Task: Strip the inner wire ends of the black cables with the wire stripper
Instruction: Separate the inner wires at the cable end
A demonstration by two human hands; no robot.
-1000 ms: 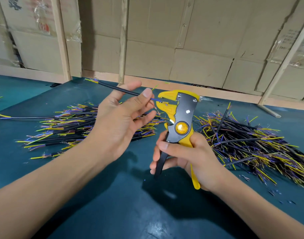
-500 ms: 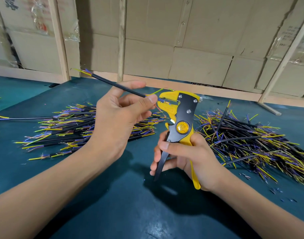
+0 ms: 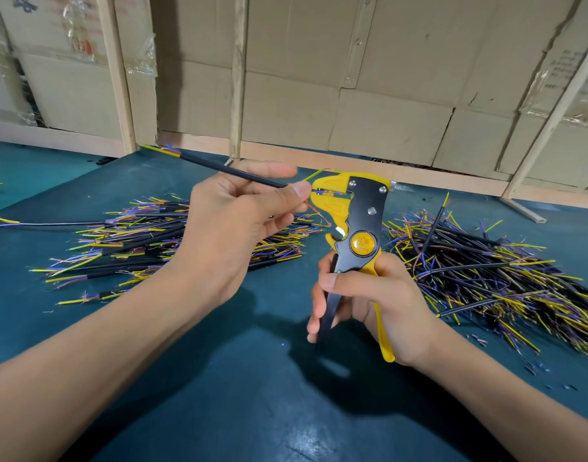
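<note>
Above green table [image 3: 219, 378]: left hand [image 3: 232, 225] pinches black cable [image 3: 232, 170]; right hand [image 3: 369, 305] grips wire stripper [image 3: 362, 225] handles upright.

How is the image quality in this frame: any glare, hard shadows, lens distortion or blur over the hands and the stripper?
Head view: the wire stripper and both hands are sharp; a dark shadow falls on the green table below the right hand; soft glare patches shine on the table near the bottom edge; the wide lens bows the wooden posts and stretches the forearms; the left hand hides part of the black cable.
</note>
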